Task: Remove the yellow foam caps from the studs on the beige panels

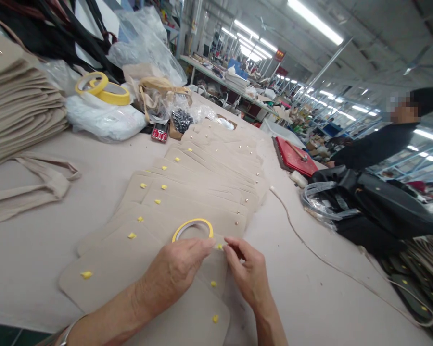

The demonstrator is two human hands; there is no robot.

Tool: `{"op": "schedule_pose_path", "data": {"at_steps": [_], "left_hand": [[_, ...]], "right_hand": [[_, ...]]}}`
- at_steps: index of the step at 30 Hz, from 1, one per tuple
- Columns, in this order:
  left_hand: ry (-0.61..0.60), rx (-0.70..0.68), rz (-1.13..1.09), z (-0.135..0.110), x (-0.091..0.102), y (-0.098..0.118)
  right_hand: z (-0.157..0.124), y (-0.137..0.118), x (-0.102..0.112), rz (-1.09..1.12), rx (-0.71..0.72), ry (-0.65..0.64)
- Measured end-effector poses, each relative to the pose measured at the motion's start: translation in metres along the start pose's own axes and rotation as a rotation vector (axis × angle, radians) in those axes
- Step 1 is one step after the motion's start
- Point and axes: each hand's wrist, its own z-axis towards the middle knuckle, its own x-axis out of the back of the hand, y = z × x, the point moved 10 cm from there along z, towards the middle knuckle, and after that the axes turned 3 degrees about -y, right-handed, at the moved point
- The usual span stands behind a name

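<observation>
Overlapping beige fabric panels [187,202] are fanned out in a long row on the table in front of me. Bits of yellow tape [132,235] stick to the nearer panels, while small metal studs show on the farther ones. My left hand [176,264] is closed on a roll of yellow tape [193,223], which stands up behind the fingers. Beside it, my right hand [247,266] has its thumb and fingers pinched at a panel's right edge, next to a small yellow tape piece [220,247]. Whether anything is between those fingertips is too small to make out.
Stacked beige panels [25,105] rise at the left, near a fabric strap [50,182]. Two tape rolls [104,89] lie on a plastic bag [104,117]. A red phone [159,132] sits behind. At right are a cord [310,250], a red block [296,156], black bags [375,206] and a person [382,144].
</observation>
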Motion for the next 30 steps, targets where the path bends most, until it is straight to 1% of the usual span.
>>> {"op": "schedule_pose_path", "data": {"at_steps": [1, 3, 5, 7, 9, 12, 14, 17, 18, 19, 20, 23, 25, 27, 29, 30], "left_hand": [[0.002, 0.006, -0.010, 0.000, 0.001, -0.001], [-0.015, 0.005, 0.004, -0.001, 0.000, 0.000], [-0.022, 0.000, 0.042, -0.001, -0.001, 0.002], [-0.019, -0.007, 0.073, -0.002, -0.002, 0.004], [-0.026, 0.011, 0.086, -0.003, -0.003, 0.005], [-0.044, 0.034, 0.045, -0.005, -0.002, 0.006], [-0.069, 0.035, 0.001, -0.006, -0.003, 0.008], [-0.114, 0.018, -0.015, -0.006, -0.006, 0.011], [-0.125, 0.012, -0.004, -0.005, -0.007, 0.013], [-0.134, 0.007, 0.010, -0.004, -0.008, 0.014], [-0.140, 0.001, 0.024, -0.002, -0.009, 0.016], [-0.111, -0.050, 0.034, 0.003, -0.006, 0.027], [-0.069, -0.103, 0.009, 0.007, -0.001, 0.035], [-0.039, -0.128, 0.012, 0.010, 0.003, 0.036], [-0.053, -0.099, 0.087, 0.015, 0.001, 0.026], [-0.081, -0.069, 0.147, 0.018, -0.003, 0.018]], "right_hand": [[-0.003, -0.009, 0.001, 0.046, 0.052, 0.020], [-0.008, -0.030, -0.003, 0.079, 0.179, 0.005], [-0.011, -0.047, -0.009, 0.053, 0.283, -0.025], [-0.013, -0.056, -0.014, 0.018, 0.348, -0.034], [-0.015, -0.061, -0.016, -0.020, 0.400, -0.011], [-0.022, -0.062, -0.017, -0.111, 0.452, 0.070], [-0.028, -0.062, -0.016, -0.159, 0.468, 0.138], [-0.037, -0.062, -0.012, -0.154, 0.454, 0.234], [-0.039, -0.060, -0.011, -0.134, 0.420, 0.258], [-0.038, -0.056, -0.010, -0.099, 0.357, 0.272], [-0.036, -0.048, -0.009, -0.037, 0.259, 0.269], [-0.031, -0.007, -0.017, 0.291, -0.150, 0.174], [-0.033, 0.023, -0.019, 0.473, -0.377, 0.153], [-0.035, 0.050, -0.010, 0.527, -0.514, 0.180], [-0.035, 0.074, 0.000, 0.521, -0.581, 0.177], [-0.034, 0.083, 0.004, 0.516, -0.591, 0.156]]}}
